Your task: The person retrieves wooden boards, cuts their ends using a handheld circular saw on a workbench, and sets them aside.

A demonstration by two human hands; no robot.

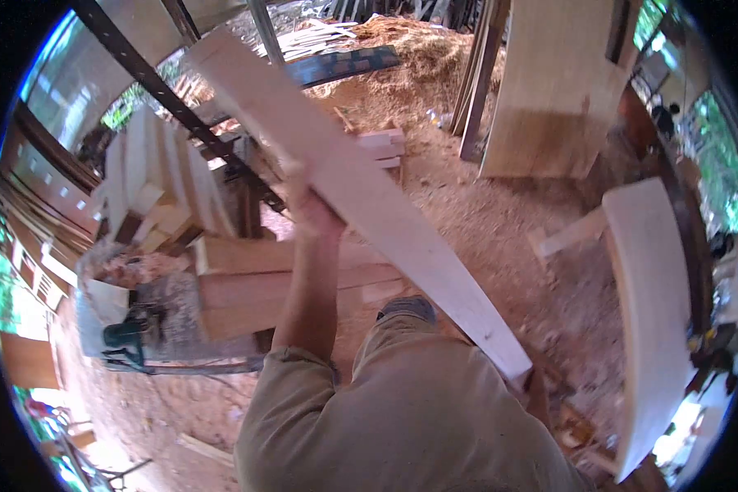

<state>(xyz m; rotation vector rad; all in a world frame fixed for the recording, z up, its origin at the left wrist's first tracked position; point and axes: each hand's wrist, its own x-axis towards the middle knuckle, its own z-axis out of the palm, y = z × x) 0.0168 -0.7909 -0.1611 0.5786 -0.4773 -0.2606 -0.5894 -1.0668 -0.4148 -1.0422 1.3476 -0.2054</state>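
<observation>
A long, pale wooden plank (385,209) slants across the view from upper left to lower right, lifted in front of my body. My left hand (316,215) is closed around its left edge, about midway along the upper half. At the lower end of the plank, my right hand (536,390) grips beneath the corner, with its fingers mostly hidden by the wood and my shirt. The upper end of the plank looks slightly blurred.
Stacked timber beams (246,283) lie to the left, by a work surface (180,316) with a green tool (125,336). A pale curved board (652,303) stands at right. A wide panel (545,90) leans behind. Sawdust (418,66) covers the back ground; a dark metal post (168,98) rises left.
</observation>
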